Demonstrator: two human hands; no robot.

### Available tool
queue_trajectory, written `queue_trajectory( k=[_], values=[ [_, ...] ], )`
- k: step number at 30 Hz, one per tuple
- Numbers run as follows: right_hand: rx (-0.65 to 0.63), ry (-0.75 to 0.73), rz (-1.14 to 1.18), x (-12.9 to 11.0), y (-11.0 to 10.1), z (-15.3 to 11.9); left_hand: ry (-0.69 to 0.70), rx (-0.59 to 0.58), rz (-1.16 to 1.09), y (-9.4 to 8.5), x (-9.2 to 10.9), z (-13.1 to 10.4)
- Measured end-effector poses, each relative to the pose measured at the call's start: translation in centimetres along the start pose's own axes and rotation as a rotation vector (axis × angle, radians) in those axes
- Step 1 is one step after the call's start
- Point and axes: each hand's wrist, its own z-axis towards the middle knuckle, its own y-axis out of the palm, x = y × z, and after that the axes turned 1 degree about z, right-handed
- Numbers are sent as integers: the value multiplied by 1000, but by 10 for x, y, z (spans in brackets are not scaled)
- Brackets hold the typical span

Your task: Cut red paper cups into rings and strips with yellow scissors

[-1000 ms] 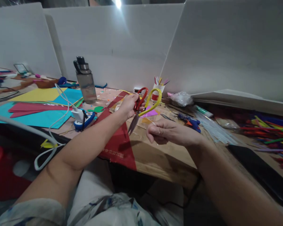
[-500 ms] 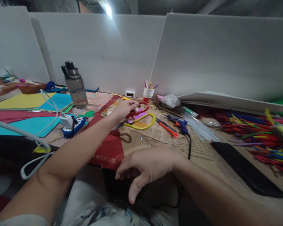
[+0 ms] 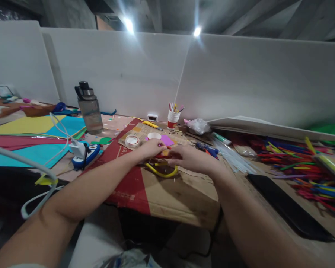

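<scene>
A pair of scissors with one red and one yellow loop handle (image 3: 163, 175) is held just above the cardboard (image 3: 181, 197). My left hand (image 3: 152, 149) is closed around them near the pivot, hiding most of the blades. My right hand (image 3: 185, 158) has its fingers bent at the red handle and appears to grip it; the fingertips are partly hidden. Just beyond my hands lie a purple paper piece (image 3: 167, 140), a white paper disc (image 3: 154, 136) and a roll of tape (image 3: 132, 140).
A glue gun (image 3: 208, 149) lies past my right hand. Behind stand a paper cup of pens (image 3: 173, 119) and a water bottle (image 3: 91, 111). Coloured sheets (image 3: 25, 150) are on the left; a black slab (image 3: 290, 208) and pipe cleaners (image 3: 293, 156) are on the right.
My right hand has risen from the table's front edge to the scissors' handles. My left hand has brought the scissors slightly nearer, and the view has tipped upward.
</scene>
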Motion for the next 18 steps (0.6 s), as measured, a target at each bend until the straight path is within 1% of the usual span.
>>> queue_trajectory(
  k=[2,4,7,9,10,12,14,15,16,18],
  values=[
    [-37,46,-87,4,3,1,57,56,175,1,-2,2],
    [-32,25,-129,6,8,2,93,95,314,4,-4,2],
    [-35,-3,-204,6,20,6,169,165,439,6,-5,0],
    [-50,31,-267,5,28,9,256,254,455,4,-5,0],
    [-42,41,-303,4,32,10,303,313,425,2,-6,1],
    [16,34,-383,1,39,12,367,460,307,-4,-8,5],
    [56,-18,-412,0,47,13,326,589,249,-10,-13,11],
    [55,-41,-392,0,50,13,277,608,255,-12,-16,15],
    [48,-59,-362,0,53,14,214,600,259,-14,-20,18],
    [46,-78,-311,2,57,17,144,516,230,-17,-28,24]
  ],
)
